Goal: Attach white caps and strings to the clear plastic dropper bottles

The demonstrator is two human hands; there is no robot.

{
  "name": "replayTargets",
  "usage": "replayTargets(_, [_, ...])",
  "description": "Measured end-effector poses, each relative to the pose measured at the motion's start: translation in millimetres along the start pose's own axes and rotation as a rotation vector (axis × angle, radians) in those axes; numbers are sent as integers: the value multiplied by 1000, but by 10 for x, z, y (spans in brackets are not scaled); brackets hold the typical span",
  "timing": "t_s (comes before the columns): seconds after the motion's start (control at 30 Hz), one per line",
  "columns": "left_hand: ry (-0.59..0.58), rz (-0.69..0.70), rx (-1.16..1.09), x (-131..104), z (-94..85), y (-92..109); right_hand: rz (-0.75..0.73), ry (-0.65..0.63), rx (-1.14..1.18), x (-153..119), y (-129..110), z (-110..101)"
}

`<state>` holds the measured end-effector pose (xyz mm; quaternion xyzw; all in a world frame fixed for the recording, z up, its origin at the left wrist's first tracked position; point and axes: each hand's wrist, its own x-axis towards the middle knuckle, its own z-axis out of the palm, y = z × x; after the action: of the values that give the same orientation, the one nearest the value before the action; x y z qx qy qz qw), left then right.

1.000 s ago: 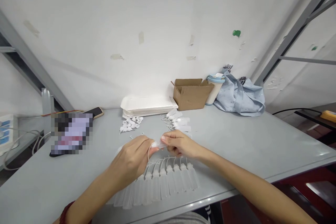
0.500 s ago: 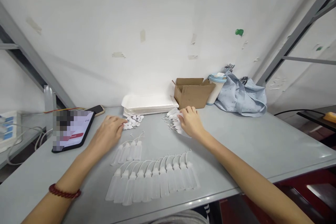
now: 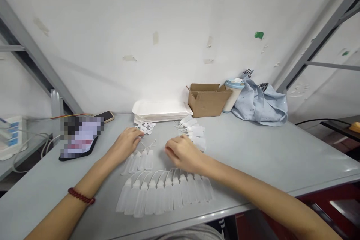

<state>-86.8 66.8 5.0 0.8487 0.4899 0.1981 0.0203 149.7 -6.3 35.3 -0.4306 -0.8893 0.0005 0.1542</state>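
Note:
My left hand (image 3: 127, 143) is at the near-left edge of a small pile of white round pieces (image 3: 146, 128), its fingers bent and drawn together; whatever they hold is hidden. My right hand (image 3: 184, 153) hovers over the table with fingers curled into a pinch, and I cannot make out anything in it. Just behind it lie several white tags with thin strings (image 3: 197, 131). In front stretches a row of frosted, flat, bottle-shaped pieces (image 3: 152, 197) with white cords. A shorter group of the same frosted pieces (image 3: 143, 160) lies between my hands.
White flat packages (image 3: 161, 110) are stacked by the wall. Beside them stand an open cardboard box (image 3: 209, 103), a lidded cup (image 3: 233, 95) and a light blue cloth bag (image 3: 258, 105). At left lie a tablet-like device (image 3: 80, 138) and a phone (image 3: 107, 116) on the grey table (image 3: 267, 153).
My right hand has left the tags and moved left and nearer to me, its fingers now curled. My left hand has shifted slightly right and nearer, still beside the round pieces.

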Motion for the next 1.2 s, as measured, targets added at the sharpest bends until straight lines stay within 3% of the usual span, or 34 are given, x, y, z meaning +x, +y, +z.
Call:
replayTargets(0.23, [-69,-48,27,-24,-38,29,191,-344,275,366,-259,85])
replayTargets(0.63, [-103,-79,10,-45,-74,20,390,-385,403,425,-213,119])
replayTargets(0.9, [-26,-160,-189,-41,-175,181,379,-285,536,362,-127,154])
replayTargets(1.1, [-110,-267,-864,-93,-328,525,359,25,590,150,76,105])
replayTargets(1.2, [-100,-272,-1046,-136,-329,677,328,146,594,51,133,88])
